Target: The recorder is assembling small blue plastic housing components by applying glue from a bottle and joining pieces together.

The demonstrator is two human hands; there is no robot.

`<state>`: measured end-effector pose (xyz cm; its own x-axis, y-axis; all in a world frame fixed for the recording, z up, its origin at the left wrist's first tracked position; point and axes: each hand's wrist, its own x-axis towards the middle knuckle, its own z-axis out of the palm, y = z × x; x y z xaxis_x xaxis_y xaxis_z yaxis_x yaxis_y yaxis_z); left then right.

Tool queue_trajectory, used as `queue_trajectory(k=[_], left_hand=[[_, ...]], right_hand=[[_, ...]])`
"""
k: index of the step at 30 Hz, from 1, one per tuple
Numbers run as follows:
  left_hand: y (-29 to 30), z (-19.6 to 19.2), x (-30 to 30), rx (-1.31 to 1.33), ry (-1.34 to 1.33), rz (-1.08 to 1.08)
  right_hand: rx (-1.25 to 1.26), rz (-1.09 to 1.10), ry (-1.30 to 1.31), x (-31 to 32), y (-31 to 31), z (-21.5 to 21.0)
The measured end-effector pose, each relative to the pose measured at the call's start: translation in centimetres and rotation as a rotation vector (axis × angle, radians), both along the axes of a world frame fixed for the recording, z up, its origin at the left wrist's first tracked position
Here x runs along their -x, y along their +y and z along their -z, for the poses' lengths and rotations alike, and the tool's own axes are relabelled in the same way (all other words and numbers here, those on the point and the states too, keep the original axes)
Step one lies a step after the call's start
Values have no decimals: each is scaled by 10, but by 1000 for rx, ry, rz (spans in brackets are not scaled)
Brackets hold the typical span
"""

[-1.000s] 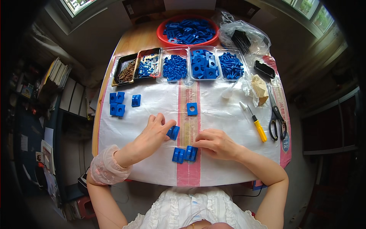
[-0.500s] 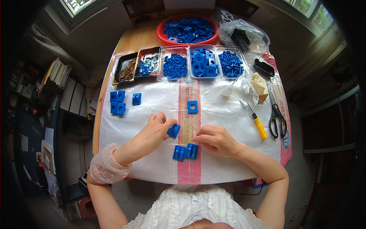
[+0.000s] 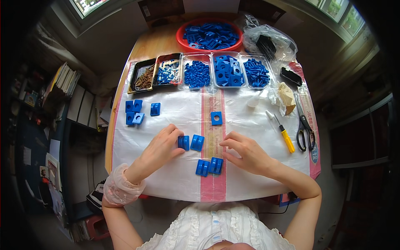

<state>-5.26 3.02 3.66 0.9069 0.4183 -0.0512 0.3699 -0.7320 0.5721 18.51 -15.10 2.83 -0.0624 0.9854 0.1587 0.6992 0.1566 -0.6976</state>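
My left hand (image 3: 160, 146) has its thumb and fingertips closed round the left side of a blue plastic piece (image 3: 183, 143) with a raised ridge. Just right of it lies a similar ridged piece (image 3: 197, 142). Nearer me, two more, a left one (image 3: 202, 168) and a right one (image 3: 216, 165), rest side by side. My right hand (image 3: 246, 152) hovers to the right of these, fingers apart and holding nothing. Farther back, a flat blue square with a round hole (image 3: 216, 118) lies alone. At the left sit one ridged piece (image 3: 155, 109) and a group of holed squares (image 3: 133, 112).
Along the back stand a tray of screws (image 3: 143, 89), a tray of small metal-and-blue parts (image 3: 167, 75) and clear trays of blue parts (image 3: 196, 75). Behind them is a red basin (image 3: 180, 41). A yellow-handled screwdriver (image 3: 287, 141) and black-handled scissors (image 3: 306, 133) lie at the right.
Two ridged pieces now show by my left hand where one showed before; the hand has moved left and grips the left one. My right hand's fingers have spread. The whole view shifted slightly.
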Motion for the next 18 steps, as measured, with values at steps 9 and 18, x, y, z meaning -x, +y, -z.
queue_trajectory(k=[9, 18], left_hand=[[-5, 5, -3, -160, -50, -33], [2, 0, 1, -4, -70, -97]], right_hand=[[-147, -105, -174, 24, 36, -9], [3, -144, -355, 48, 68, 11]])
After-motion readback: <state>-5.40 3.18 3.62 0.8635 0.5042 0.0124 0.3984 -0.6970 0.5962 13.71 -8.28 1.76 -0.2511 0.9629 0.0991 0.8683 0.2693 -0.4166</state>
